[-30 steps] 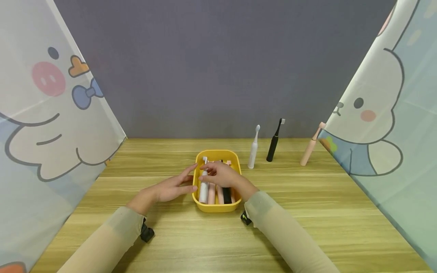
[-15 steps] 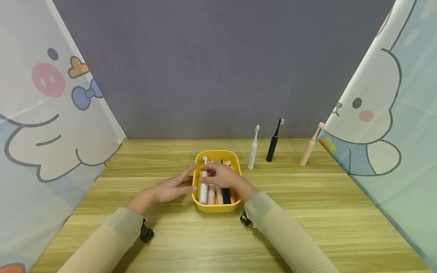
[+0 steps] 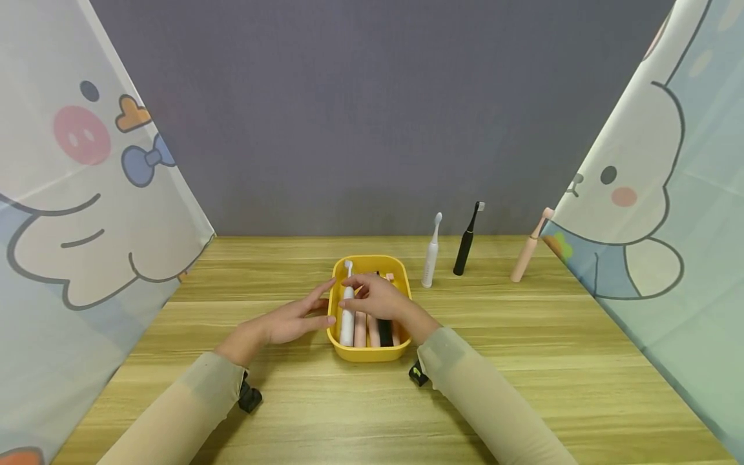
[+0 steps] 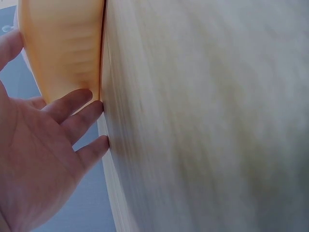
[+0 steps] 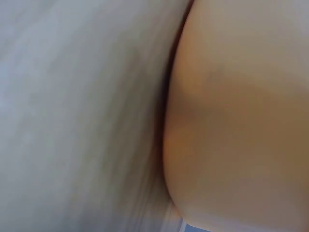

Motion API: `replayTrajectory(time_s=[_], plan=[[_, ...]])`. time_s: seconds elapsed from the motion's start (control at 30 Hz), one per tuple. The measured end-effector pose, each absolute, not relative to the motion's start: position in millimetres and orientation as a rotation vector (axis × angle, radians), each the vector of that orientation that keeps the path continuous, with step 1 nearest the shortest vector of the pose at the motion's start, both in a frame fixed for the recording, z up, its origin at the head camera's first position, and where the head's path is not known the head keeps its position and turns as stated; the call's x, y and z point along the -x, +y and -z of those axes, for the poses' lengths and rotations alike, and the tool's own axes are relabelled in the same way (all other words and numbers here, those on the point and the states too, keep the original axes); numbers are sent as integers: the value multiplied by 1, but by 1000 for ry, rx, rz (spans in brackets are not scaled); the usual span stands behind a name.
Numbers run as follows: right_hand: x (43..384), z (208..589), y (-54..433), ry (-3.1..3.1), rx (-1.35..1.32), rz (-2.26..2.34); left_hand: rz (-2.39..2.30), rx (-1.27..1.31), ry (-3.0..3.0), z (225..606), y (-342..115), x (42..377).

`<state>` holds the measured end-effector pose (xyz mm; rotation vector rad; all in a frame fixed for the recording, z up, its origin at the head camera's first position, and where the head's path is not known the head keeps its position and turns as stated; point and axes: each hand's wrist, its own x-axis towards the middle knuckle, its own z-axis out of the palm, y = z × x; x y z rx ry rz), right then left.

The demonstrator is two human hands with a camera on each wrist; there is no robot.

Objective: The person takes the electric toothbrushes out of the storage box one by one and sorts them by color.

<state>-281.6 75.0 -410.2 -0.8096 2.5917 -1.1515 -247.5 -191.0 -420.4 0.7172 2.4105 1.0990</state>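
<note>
A yellow bin (image 3: 369, 355) holds several electric toothbrushes lying side by side. In it, my right hand (image 3: 374, 298) reaches over the right wall and pinches a white electric toothbrush (image 3: 347, 328) with thumb and fingers near its neck. To its right lie pink toothbrush handles (image 3: 360, 330) and a black one (image 3: 385, 332), partly hidden under that hand. My left hand (image 3: 293, 320) is spread against the bin's left side, thumb at the rim. In the left wrist view its extended fingers (image 4: 77, 104) rest by the bin's outer wall (image 4: 67, 43). The right wrist view shows only the bin wall and tabletop.
Right of the bin, a white toothbrush (image 3: 430, 261), a black toothbrush (image 3: 464, 248) and a pink toothbrush (image 3: 526, 255) stand upright on the wooden table (image 3: 325, 413). A grey panel (image 3: 372, 116) closes off the back, and printed cloths hang at both sides.
The white toothbrush in the bin has turned about its length and slid slightly away from me; its bristle head now faces up more. Both hands have stayed nearly in place.
</note>
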Motion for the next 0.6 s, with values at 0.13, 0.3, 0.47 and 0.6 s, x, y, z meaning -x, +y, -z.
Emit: replayTrajectory(time_s=[0.13, 0.3, 0.47, 0.6], plan=[[280, 409, 75, 2591, 797, 1185, -1100, -712, 2406, 420, -191, 247], [278, 408, 75, 2575, 792, 1242, -1098, -718, 2405, 420, -191, 247], [278, 407, 76, 2517, 840, 1360, -1102, -731, 2405, 420, -190, 248], [278, 407, 76, 2464, 882, 1440, -1104, -724, 2403, 419, -191, 247]])
